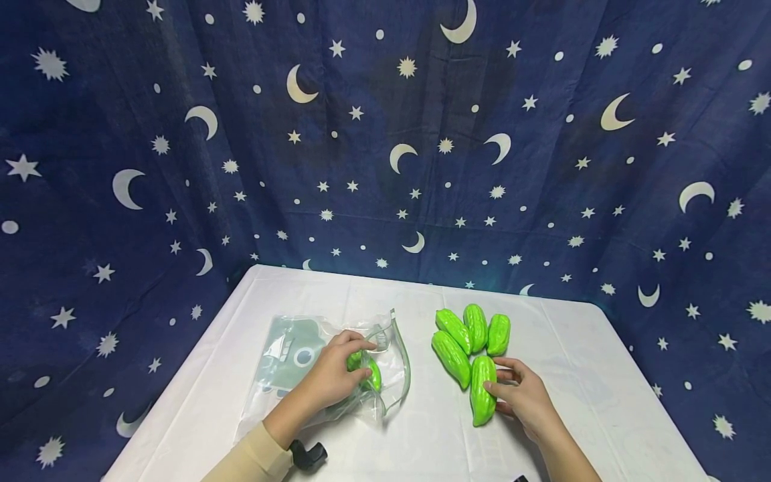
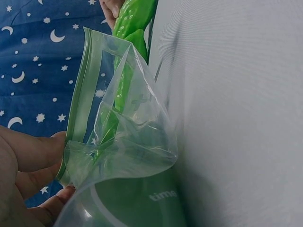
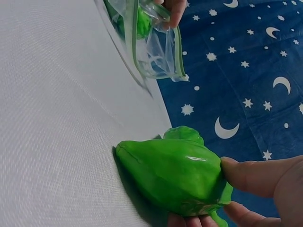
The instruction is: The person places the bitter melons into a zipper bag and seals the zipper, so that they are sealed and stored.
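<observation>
The right hand pinches the nearest green gourd on the counter; the left hand grips the rim of the limp clear bag. The gourd seems light, stiff, maybe slippery – its thick middle should give the surest hold.

The gourds are bright green. The bag is clear with a grey-green print; its seal is green. The curtain is navy, patterned with off-white crescents, stars and dots. The table is white, the sleeve beige.
</observation>
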The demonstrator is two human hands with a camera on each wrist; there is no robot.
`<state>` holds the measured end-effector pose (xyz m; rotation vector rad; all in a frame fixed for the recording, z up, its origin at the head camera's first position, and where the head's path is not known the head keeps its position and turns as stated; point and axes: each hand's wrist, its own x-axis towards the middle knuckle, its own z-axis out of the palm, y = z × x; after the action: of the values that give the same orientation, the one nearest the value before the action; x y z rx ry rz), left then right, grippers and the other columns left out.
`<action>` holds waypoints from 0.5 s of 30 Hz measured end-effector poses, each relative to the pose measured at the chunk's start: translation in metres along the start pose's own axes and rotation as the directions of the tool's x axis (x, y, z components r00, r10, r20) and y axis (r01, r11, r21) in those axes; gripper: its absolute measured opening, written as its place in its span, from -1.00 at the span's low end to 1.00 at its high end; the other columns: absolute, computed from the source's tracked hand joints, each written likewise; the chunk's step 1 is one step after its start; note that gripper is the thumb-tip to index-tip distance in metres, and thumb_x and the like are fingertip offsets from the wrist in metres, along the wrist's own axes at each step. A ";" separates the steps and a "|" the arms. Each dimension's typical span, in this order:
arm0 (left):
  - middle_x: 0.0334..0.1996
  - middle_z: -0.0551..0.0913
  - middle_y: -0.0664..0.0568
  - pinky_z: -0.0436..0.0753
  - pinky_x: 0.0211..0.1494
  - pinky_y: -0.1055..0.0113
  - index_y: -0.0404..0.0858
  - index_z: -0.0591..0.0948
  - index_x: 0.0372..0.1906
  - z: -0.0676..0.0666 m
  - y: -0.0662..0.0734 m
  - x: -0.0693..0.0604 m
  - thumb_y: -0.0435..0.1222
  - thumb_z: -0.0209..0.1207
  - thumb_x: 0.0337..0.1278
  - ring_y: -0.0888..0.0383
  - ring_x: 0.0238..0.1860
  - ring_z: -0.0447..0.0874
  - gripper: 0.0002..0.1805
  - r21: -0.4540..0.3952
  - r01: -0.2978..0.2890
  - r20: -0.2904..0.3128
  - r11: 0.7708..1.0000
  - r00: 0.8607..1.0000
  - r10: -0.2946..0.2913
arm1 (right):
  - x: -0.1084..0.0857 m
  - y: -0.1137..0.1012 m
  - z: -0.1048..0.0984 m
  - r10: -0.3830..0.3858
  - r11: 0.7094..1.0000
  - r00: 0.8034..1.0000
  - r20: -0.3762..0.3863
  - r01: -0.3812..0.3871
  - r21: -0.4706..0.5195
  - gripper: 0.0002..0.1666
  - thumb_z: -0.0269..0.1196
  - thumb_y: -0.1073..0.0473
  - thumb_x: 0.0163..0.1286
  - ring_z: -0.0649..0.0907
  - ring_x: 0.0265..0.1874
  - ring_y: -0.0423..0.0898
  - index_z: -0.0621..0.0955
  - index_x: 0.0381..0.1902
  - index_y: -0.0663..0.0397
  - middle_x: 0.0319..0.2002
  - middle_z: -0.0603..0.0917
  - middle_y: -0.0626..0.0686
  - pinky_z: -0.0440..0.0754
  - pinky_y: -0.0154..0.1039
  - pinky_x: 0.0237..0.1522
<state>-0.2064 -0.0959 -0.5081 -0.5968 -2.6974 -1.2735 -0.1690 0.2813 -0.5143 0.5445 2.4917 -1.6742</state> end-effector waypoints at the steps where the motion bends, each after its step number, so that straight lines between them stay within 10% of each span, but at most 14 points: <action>1: 0.14 0.64 0.11 0.63 0.36 -0.13 -0.12 0.77 0.20 0.000 0.000 0.000 -0.36 0.54 0.12 -0.02 0.25 0.64 -0.51 0.000 -0.001 0.000 1.000 1.000 0.001 | 0.000 0.000 0.000 -0.001 1.000 1.000 -0.002 0.001 -0.001 -0.11 0.51 0.22 0.30 0.73 -0.04 0.00 0.41 0.54 0.16 0.26 0.55 0.34 0.85 -0.10 -0.20; 15: 0.15 0.64 0.10 0.63 0.36 -0.13 -0.12 0.77 0.20 0.000 0.001 0.000 -0.36 0.54 0.10 -0.02 0.25 0.64 -0.50 -0.003 -0.003 0.001 1.000 1.000 0.003 | -0.008 -0.008 -0.004 -0.054 0.998 0.998 0.020 0.053 0.025 -0.12 0.49 0.23 0.33 0.74 -0.08 -0.04 0.40 0.54 0.16 0.29 0.50 0.35 0.85 -0.11 -0.20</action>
<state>-0.2063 -0.0956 -0.5071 -0.6016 -2.6956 -1.2765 -0.1640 0.2802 -0.5034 0.4649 2.4964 -1.7217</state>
